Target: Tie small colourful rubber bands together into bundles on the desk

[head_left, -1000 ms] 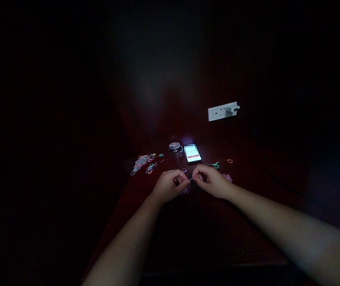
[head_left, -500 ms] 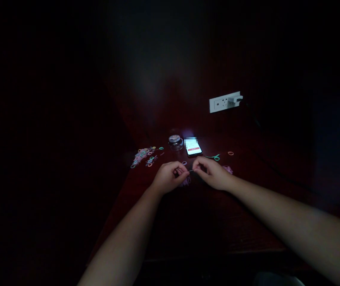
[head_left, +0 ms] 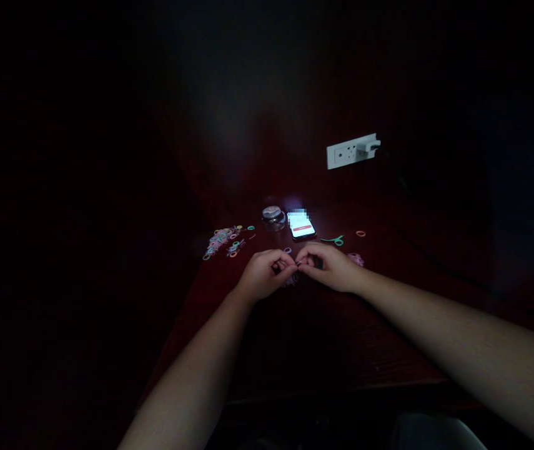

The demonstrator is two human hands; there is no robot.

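Observation:
My left hand (head_left: 267,275) and my right hand (head_left: 332,267) meet over the table, thumbs and fingertips pinched together. Between them is a small, thin hair tie (head_left: 299,264), mostly hidden by the fingers. Under my left fingertips lies a little purple pile of hair ties (head_left: 290,280), and a single purple hair tie (head_left: 288,250) rests just beyond. A pink pile of hair ties (head_left: 355,259) sits beside my right hand, partly covered by it. Past that hand are a green looped piece (head_left: 338,240) with a tail and an orange hair tie (head_left: 361,234).
A mixed heap of hair ties (head_left: 222,239) and a smaller cluster (head_left: 235,249) lie at the left of the dark red table (head_left: 323,350). Behind my hands stand a lidded clear jar (head_left: 273,219) and a lit phone (head_left: 302,226). A wall socket (head_left: 351,152) holds a plugged-in charger.
My hands have drawn closer together, so the thin strip that showed between the fingertips is now shorter. The whole view has shifted slightly; the things on the table lie as before.

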